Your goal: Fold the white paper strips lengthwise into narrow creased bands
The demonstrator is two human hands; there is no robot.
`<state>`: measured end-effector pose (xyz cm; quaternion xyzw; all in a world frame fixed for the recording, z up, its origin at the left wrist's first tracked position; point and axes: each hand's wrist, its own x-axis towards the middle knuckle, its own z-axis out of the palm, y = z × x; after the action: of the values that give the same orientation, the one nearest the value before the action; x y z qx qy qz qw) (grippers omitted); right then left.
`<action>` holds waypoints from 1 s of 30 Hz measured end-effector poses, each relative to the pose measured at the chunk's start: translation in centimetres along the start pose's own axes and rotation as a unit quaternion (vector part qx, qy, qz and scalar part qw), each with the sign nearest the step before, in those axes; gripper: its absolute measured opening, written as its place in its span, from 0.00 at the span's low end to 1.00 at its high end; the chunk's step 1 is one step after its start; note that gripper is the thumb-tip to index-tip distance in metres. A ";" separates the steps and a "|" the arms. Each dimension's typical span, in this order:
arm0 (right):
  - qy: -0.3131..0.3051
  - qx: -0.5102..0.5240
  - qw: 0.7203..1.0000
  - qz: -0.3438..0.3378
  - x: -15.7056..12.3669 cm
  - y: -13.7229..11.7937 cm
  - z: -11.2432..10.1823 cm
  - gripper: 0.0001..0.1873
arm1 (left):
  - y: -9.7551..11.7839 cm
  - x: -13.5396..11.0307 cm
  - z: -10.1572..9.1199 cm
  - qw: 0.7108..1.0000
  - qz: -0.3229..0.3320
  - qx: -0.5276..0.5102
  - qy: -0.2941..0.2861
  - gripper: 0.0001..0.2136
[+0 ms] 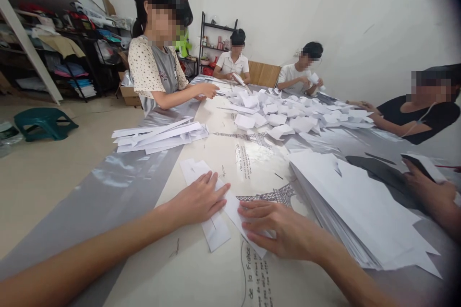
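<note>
Two folded strips of white paper (pixel 215 234) cross each other on the printed tablecloth in front of me. My left hand (pixel 201 197) lies over them with its fingers stretched out and spread, pressing the paper against the table. At the right end of the upper paper strip (pixel 233 211), my right hand (pixel 275 228) rests with slightly bent, spread fingers on the paper and its edge. The part of the strip under the right palm is hidden. Neither hand is closed around anything.
Folded paper strips (pixel 158 136) lie beyond my left hand. A thick stack of white sheets (pixel 356 201) stands to my right. Folded paper pieces (pixel 288 110) cover the table's far half. Several people sit or stand around; a co-worker's hand (pixel 432 192) holds something dark at right.
</note>
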<state>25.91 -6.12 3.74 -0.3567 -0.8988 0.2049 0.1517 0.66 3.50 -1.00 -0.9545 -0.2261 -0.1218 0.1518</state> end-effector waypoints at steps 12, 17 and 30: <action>0.052 0.052 0.993 0.097 -0.4 2.3 1.3 0.18 | -0.1 0.2 0.2 0.977 0.143 -0.135 0.087 0.12; 0.082 0.090 0.972 0.200 0.0 1.9 1.2 0.17 | -0.7 0.3 0.2 0.964 0.088 -0.227 0.105 0.15; 0.010 0.270 0.935 0.228 0.0 2.9 0.1 0.27 | -0.5 0.1 0.0 0.966 0.069 -0.226 0.107 0.13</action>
<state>27.53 -4.29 2.26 -0.4998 -0.7022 0.4658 0.2004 0.55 4.00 -0.88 -0.9586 -0.1087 -0.2605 -0.0369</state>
